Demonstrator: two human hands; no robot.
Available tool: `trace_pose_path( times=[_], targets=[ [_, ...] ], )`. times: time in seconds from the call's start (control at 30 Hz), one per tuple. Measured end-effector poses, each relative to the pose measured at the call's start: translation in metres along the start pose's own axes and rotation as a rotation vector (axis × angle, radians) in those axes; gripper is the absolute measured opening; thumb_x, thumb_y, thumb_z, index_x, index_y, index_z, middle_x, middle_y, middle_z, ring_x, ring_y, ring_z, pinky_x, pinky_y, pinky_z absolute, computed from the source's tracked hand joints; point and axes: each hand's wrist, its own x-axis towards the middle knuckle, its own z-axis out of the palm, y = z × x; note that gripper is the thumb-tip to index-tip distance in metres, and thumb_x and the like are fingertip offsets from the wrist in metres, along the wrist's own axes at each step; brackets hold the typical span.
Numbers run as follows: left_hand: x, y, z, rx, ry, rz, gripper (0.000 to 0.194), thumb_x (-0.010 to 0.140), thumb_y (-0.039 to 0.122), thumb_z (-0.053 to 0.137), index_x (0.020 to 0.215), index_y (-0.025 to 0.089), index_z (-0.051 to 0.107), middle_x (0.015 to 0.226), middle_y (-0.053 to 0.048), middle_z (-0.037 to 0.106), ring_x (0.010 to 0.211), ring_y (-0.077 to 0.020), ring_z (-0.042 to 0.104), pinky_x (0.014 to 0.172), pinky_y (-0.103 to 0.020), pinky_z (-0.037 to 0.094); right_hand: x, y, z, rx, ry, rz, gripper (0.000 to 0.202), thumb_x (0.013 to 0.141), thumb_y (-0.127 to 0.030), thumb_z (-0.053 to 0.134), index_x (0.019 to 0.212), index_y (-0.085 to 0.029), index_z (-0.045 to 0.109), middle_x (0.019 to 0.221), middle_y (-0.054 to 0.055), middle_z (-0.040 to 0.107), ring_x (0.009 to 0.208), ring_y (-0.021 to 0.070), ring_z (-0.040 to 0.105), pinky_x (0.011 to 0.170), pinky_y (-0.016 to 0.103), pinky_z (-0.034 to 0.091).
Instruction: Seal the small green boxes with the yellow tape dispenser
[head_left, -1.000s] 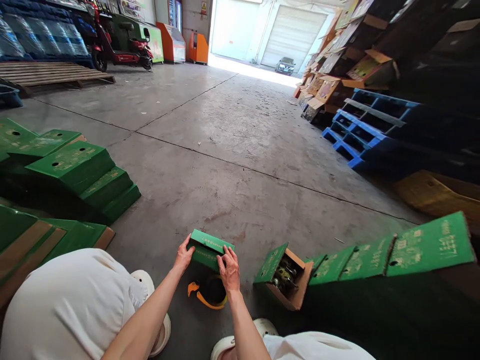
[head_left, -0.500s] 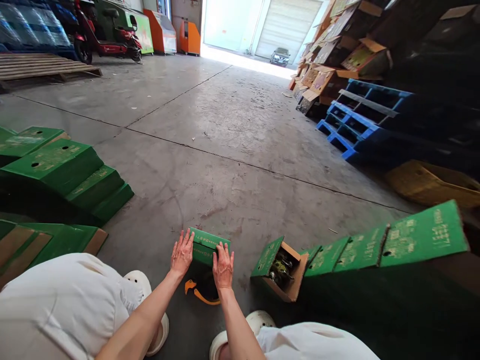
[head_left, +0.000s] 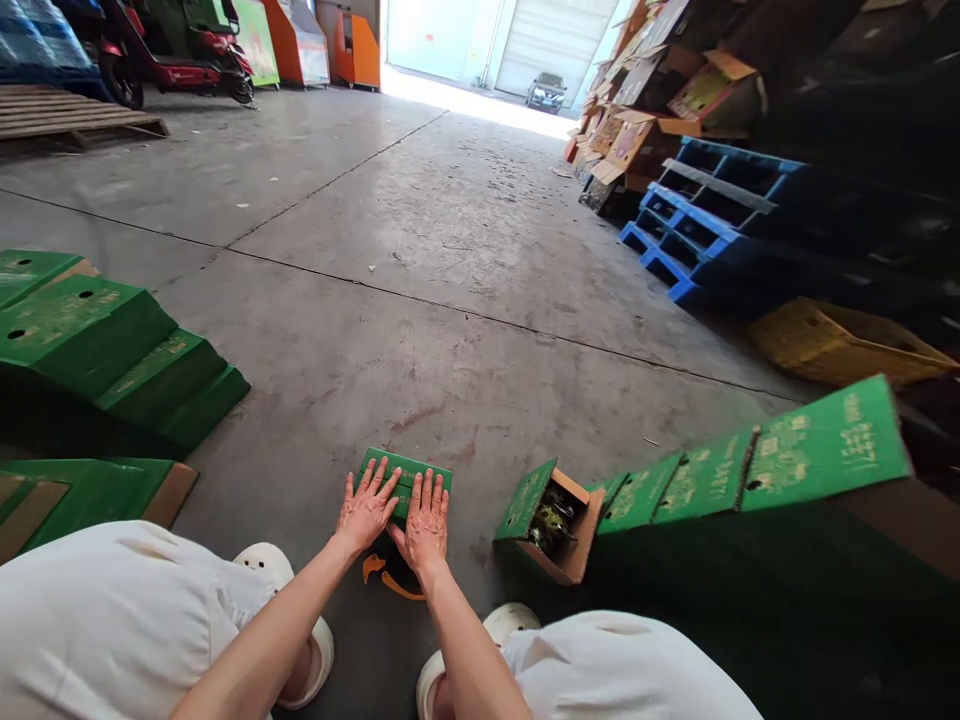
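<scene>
A green cardboard box (head_left: 409, 468) stands on the floor between my feet, its top flaps folded down. My left hand (head_left: 367, 508) lies flat on the left part of the top, fingers spread. Beside it, my right hand (head_left: 425, 515) presses flat on the right part with its fingers stretched out. Just on my side of the box lies an orange-edged curved tool (head_left: 397, 580), perhaps a tape dispenser, partly hidden by my right wrist. To the right stands an open green box (head_left: 525, 500) with dark, plastic-wrapped contents (head_left: 553, 522) showing inside.
A row of green boxes (head_left: 787, 465) runs along my right. More green boxes (head_left: 120, 335) are stacked at left. Farther right are a yellow-brown container (head_left: 825, 345), blue pallets (head_left: 686, 225) and piled cartons (head_left: 630, 140). A red scooter (head_left: 176, 75) and a wooden pallet (head_left: 67, 115) stand back left.
Both hands have moved from the box's side edges inward onto its top, coming close together. The flaps now lie flatter. The view has shifted slightly.
</scene>
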Motion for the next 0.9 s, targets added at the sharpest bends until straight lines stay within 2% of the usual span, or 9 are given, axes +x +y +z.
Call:
trace_pose_path(
  times=[0.1,0.17,0.23,0.33,0.4,0.47,0.53,0.7,0.9],
  targets=[
    [0.003,-0.004,0.0,0.122,-0.06,0.049,0.068,0.103,0.044,0.058,0.165,0.045,0.033,0.179,-0.002,0.013,0.166,-0.0344,0.008,0.127,-0.073,0.003,-0.002,0.001,-0.005,-0.027,-0.023,-0.006,0.098,0.094,-0.044,0.065,0.173,-0.009,0.017,0.179,0.018,0.003,0.166,0.0385,0.0,0.132,0.059,0.01],
    [0.004,-0.009,-0.001,0.205,-0.087,0.115,0.085,0.096,0.055,0.068,0.168,0.044,0.024,0.18,-0.006,0.005,0.166,-0.0392,0.004,0.125,-0.077,0.004,-0.002,0.004,-0.01,-0.043,-0.052,-0.008,0.102,0.091,-0.038,0.068,0.173,-0.01,0.014,0.179,0.017,0.005,0.167,0.0341,0.001,0.133,0.055,0.01],
    [0.006,-0.014,-0.002,0.283,-0.1,0.176,0.099,0.089,0.059,0.075,0.169,0.042,0.02,0.18,-0.009,0.003,0.165,-0.0409,0.003,0.126,-0.075,0.005,0.001,0.009,-0.017,-0.063,-0.076,0.033,0.108,0.089,-0.037,0.071,0.173,-0.009,0.011,0.179,0.018,0.006,0.167,0.0313,0.004,0.133,0.052,0.01],
    [0.009,-0.016,-0.004,0.361,-0.095,0.22,0.102,0.088,0.052,0.079,0.17,0.04,0.02,0.179,-0.01,0.007,0.165,-0.0385,0.006,0.13,-0.068,0.01,0.014,0.019,-0.031,-0.093,-0.137,0.11,0.121,0.083,-0.049,0.078,0.173,-0.009,0.007,0.179,0.021,0.003,0.167,0.034,0.001,0.132,0.057,0.009],
    [0.01,-0.015,-0.004,0.382,-0.092,0.232,0.102,0.088,0.047,0.079,0.17,0.039,0.02,0.179,-0.01,0.008,0.166,-0.0371,0.007,0.131,-0.065,0.014,0.025,0.025,-0.041,-0.109,-0.211,0.1,0.133,0.076,-0.056,0.084,0.173,-0.012,0.005,0.179,0.021,-0.001,0.166,0.0368,-0.002,0.13,0.062,0.008],
    [0.01,-0.014,-0.004,0.385,-0.085,0.24,0.102,0.089,0.045,0.079,0.171,0.037,0.019,0.179,-0.01,0.007,0.166,-0.0368,0.007,0.131,-0.064,0.015,0.033,0.029,-0.049,-0.122,-0.27,0.066,0.142,0.068,-0.058,0.09,0.174,-0.016,0.005,0.179,0.021,-0.002,0.166,0.0392,-0.004,0.13,0.064,0.006],
    [0.01,-0.012,-0.002,0.383,-0.077,0.242,0.103,0.088,0.044,0.079,0.172,0.033,0.019,0.179,-0.011,0.006,0.166,-0.0367,0.005,0.132,-0.064,0.013,0.037,0.03,-0.053,-0.131,-0.294,0.046,0.148,0.062,-0.056,0.095,0.174,-0.017,0.006,0.179,0.022,0.003,0.165,0.0417,-0.003,0.13,0.063,0.006],
    [0.014,-0.001,-0.003,0.373,-0.123,0.257,0.118,0.082,0.045,0.083,0.173,0.021,0.011,0.179,-0.015,0.003,0.166,-0.0366,0.0,0.133,-0.061,0.01,0.031,0.031,-0.053,-0.133,-0.255,-0.04,0.143,0.061,-0.053,0.097,0.173,-0.018,0.015,0.174,0.028,0.022,0.163,0.0463,0.011,0.129,0.061,0.01],
    [0.031,0.012,-0.011,0.37,-0.208,0.281,0.134,0.068,0.049,0.094,0.173,0.024,0.013,0.177,-0.023,-0.004,0.165,-0.0431,-0.004,0.13,-0.067,0.003,0.028,0.033,-0.054,-0.123,-0.216,-0.111,0.132,0.067,-0.059,0.093,0.173,-0.022,0.022,0.17,0.028,0.029,0.158,0.0491,0.023,0.126,0.06,0.02]
  ],
)
